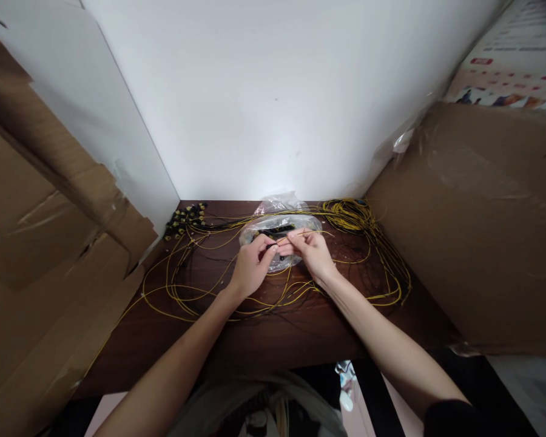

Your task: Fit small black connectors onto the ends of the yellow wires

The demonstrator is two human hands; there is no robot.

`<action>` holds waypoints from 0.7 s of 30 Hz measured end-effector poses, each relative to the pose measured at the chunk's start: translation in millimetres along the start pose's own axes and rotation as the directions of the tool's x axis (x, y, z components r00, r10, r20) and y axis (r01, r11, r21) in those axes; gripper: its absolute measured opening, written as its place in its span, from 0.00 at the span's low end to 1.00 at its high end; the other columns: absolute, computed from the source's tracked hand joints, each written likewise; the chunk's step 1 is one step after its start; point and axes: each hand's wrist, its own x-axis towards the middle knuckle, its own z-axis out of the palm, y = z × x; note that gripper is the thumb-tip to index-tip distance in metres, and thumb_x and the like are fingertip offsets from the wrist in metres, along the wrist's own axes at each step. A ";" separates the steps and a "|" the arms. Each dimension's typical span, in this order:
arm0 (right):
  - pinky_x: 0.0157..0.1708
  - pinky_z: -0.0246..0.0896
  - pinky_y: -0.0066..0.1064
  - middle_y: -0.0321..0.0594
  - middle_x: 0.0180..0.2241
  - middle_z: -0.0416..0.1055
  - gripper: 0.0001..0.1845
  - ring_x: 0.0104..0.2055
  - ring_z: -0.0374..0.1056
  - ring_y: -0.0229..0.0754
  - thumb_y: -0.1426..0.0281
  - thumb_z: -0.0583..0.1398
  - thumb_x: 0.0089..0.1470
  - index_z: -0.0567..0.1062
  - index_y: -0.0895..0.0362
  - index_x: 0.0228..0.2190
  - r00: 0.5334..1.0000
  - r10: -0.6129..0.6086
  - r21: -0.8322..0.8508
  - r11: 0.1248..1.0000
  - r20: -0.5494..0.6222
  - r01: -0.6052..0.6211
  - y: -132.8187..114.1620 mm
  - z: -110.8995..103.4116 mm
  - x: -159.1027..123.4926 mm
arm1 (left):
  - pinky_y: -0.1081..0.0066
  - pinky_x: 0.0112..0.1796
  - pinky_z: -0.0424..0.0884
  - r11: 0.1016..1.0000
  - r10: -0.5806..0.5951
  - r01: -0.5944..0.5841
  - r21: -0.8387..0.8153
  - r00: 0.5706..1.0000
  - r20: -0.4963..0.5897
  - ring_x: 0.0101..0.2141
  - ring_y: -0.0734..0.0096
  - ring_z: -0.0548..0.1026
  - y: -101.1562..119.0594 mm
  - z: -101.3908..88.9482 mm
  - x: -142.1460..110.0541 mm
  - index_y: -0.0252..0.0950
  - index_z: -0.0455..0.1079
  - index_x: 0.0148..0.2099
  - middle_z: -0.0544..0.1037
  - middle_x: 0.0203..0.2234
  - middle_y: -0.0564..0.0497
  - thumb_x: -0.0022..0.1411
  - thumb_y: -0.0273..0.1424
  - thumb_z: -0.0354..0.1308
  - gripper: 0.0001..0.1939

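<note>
At the middle of the table, my left hand (pixel 251 262) is closed, pinching a small black connector (pixel 271 246). My right hand (pixel 316 254) grips a thin yellow wire (pixel 324 233), whose end meets the connector between my fingertips; whether it is inside cannot be made out. Right behind both hands lies a clear plastic bag (pixel 249 232) with small black parts (pixel 277 229) in it. Long yellow and black wires (pixel 295 296) loop over the tabletop around and below my hands.
A heap of black connectors with yellow parts (pixel 186 220) lies at the back left. At the back right is a coiled wire bundle (pixel 348 215). Cardboard boxes (pixel 50 243) (pixel 477 230) flank the dark wooden table (pixel 300 340), and a white wall (pixel 273 109) rises behind. An open plastic bag (pixel 200 406) sits below the front edge.
</note>
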 end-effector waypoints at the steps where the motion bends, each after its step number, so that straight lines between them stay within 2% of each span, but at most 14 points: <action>1: 0.27 0.72 0.32 0.42 0.24 0.76 0.17 0.26 0.74 0.42 0.59 0.66 0.42 0.69 0.59 0.26 1.000 0.012 0.035 0.999 -0.019 -0.011 -0.5 0.3 0.0 | 0.74 0.28 0.62 1.000 0.005 -0.005 0.001 1.000 -0.003 0.24 0.73 0.68 0.8 -0.1 0.0 0.35 0.64 0.34 0.72 0.23 0.53 0.60 0.34 0.49 0.08; 4: 0.25 0.72 0.32 0.43 0.25 0.76 0.18 0.27 0.74 0.44 0.60 0.66 0.42 0.66 0.58 0.27 0.998 0.048 0.118 0.992 -0.043 -0.042 -2.0 -0.4 0.2 | 0.76 0.26 0.60 1.000 0.011 -0.011 0.008 1.000 -0.002 0.23 0.75 0.65 3.0 -0.5 -0.1 0.35 0.64 0.34 0.70 0.21 0.55 0.61 0.34 0.49 0.08; 8: 0.26 0.71 0.30 0.42 0.24 0.76 0.16 0.26 0.74 0.43 0.62 0.66 0.41 0.70 0.60 0.28 0.998 0.057 0.140 0.989 -0.025 -0.053 -3.0 -3.9 1.1 | 0.75 0.27 0.60 1.000 0.003 -0.003 0.011 1.000 -0.014 0.24 0.75 0.66 4.4 -0.8 -0.5 0.35 0.63 0.34 0.70 0.22 0.54 0.61 0.34 0.49 0.08; 12: 0.31 0.71 0.29 0.42 0.26 0.76 0.15 0.28 0.74 0.40 0.63 0.67 0.40 0.75 0.62 0.29 0.999 0.039 0.066 0.997 0.002 -0.039 -2.3 -6.8 1.3 | 0.76 0.26 0.59 1.000 -0.012 0.012 0.016 1.000 -0.019 0.23 0.75 0.65 4.3 -0.7 -0.9 0.35 0.63 0.33 0.70 0.21 0.55 0.61 0.34 0.49 0.08; 16: 0.36 0.70 0.30 0.42 0.29 0.77 0.15 0.31 0.74 0.40 0.63 0.66 0.41 0.77 0.61 0.30 0.998 -0.018 -0.048 0.999 0.058 0.020 -2.0 -5.7 -0.7 | 0.76 0.25 0.58 1.000 -0.014 0.014 0.021 0.999 -0.029 0.22 0.75 0.65 4.0 -1.2 -1.0 0.35 0.63 0.33 0.70 0.21 0.55 0.61 0.34 0.48 0.08; 21: 0.33 0.71 0.33 0.41 0.25 0.76 0.16 0.27 0.73 0.40 0.59 0.64 0.42 0.74 0.60 0.26 0.995 -0.097 -0.131 0.986 0.038 0.101 -2.9 -0.8 -2.1 | 0.76 0.25 0.57 0.999 0.000 0.001 0.033 1.000 -0.026 0.21 0.76 0.63 5.4 -1.4 -0.4 0.35 0.63 0.33 0.68 0.19 0.56 0.61 0.33 0.48 0.08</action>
